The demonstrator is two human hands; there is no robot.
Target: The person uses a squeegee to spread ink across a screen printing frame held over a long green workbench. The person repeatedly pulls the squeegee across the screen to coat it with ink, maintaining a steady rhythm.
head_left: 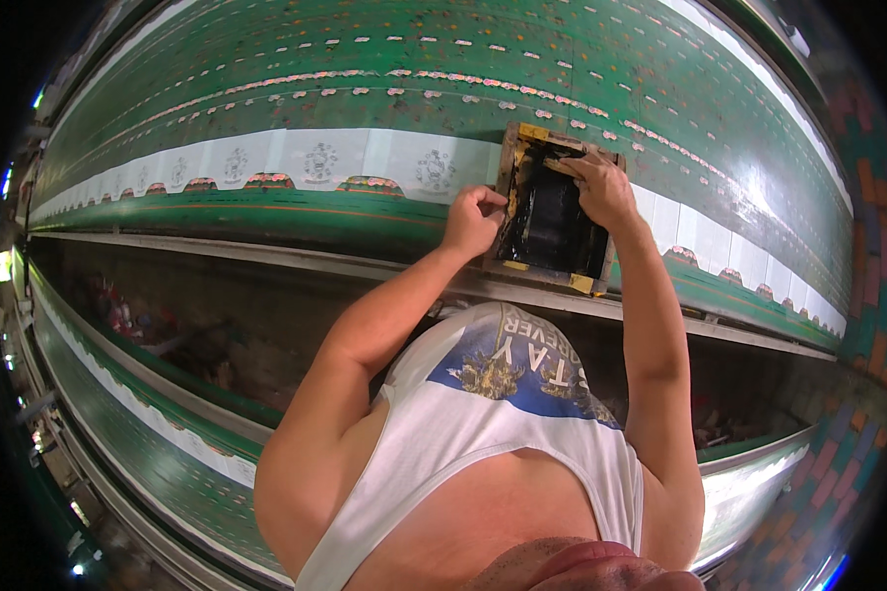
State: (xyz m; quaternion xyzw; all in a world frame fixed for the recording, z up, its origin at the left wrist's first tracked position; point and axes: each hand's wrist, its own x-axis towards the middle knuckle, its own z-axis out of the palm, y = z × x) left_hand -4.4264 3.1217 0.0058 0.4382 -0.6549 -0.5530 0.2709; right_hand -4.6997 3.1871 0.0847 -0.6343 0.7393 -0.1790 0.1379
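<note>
A wooden screen-printing frame (507, 169), stained and patched with yellow tape, lies across a row of white cloth pieces (370, 158) on the long green table. Black ink darkens the mesh inside it. My left hand (473, 221) has its fingers curled on the frame's left rail. Inside the frame's far end, my right hand (607, 191) closes on a narrow ink-stained squeegee (556, 164), partly hidden by the fingers. Several cloth pieces left of the frame carry a dark printed drawing. Those to the right (695, 232) look plain white with coloured patterns at their near edge.
The green table (296, 108) bears lines of small coloured marks beyond the cloth. A metal rail (266, 253) runs along its near edge. Behind me stands a second green table (168, 433) with white cloth. Coloured paving bricks (862, 236) cover the floor at right.
</note>
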